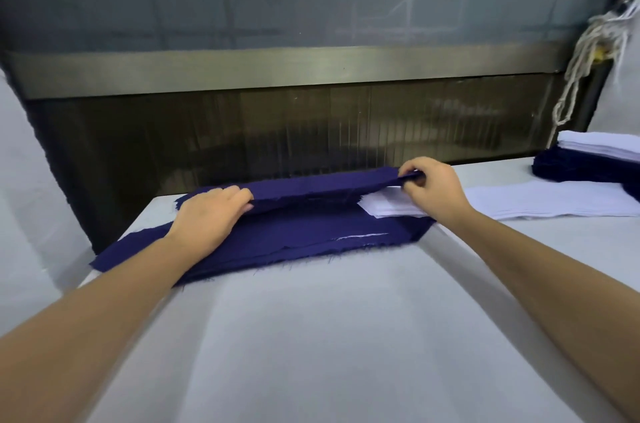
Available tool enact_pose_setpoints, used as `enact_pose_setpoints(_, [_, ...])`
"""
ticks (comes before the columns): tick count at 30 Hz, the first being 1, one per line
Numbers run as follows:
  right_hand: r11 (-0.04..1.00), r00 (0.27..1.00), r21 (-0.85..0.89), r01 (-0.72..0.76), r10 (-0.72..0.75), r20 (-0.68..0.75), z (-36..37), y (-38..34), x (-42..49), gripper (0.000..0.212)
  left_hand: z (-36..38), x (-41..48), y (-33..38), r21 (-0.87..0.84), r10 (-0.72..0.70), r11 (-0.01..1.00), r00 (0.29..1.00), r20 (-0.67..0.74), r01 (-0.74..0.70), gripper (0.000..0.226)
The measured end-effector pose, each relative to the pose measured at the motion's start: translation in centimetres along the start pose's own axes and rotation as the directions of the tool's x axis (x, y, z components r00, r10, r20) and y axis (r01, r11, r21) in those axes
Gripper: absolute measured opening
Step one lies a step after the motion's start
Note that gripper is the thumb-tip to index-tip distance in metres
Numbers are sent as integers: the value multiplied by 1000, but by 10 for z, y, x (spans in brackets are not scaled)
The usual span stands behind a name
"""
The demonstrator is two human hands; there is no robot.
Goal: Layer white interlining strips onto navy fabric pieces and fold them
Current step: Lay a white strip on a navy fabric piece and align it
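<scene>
Both hands hold the navy fabric piece (311,225), spread on the table (311,336), by its far edge, raised over the white interlining strip (391,204) on its right half — left hand (211,215) curling fingers round the edge, right hand (429,190) pinching the corner. Light, limp, fraying cloth, I'd judge; grip edges.
</scene>
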State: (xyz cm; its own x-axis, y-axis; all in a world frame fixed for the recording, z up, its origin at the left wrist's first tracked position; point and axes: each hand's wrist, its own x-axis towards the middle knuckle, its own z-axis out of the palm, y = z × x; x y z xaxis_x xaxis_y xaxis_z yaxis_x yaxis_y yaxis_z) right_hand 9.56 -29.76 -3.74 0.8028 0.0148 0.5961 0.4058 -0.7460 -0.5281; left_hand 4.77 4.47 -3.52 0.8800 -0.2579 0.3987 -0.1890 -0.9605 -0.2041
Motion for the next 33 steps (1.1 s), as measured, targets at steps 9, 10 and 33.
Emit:
enact_pose_setpoints(9, [944, 975, -283, 166, -114, 192, -43, 1, -66, 18, -13, -59, 11, -93, 220, 973, 970, 103, -211, 31])
enact_pose_setpoints(10, [937, 970, -297, 186, -127, 206, -47, 1, -71, 17, -14, -63, 13, -94, 235, 970, 966, 109, -225, 34])
enact_pose_setpoints(33, [922, 868, -358, 145, 56, 494, -49, -33, -94, 30, -34, -90, 46, -291, 220, 947, 938, 267, -140, 44])
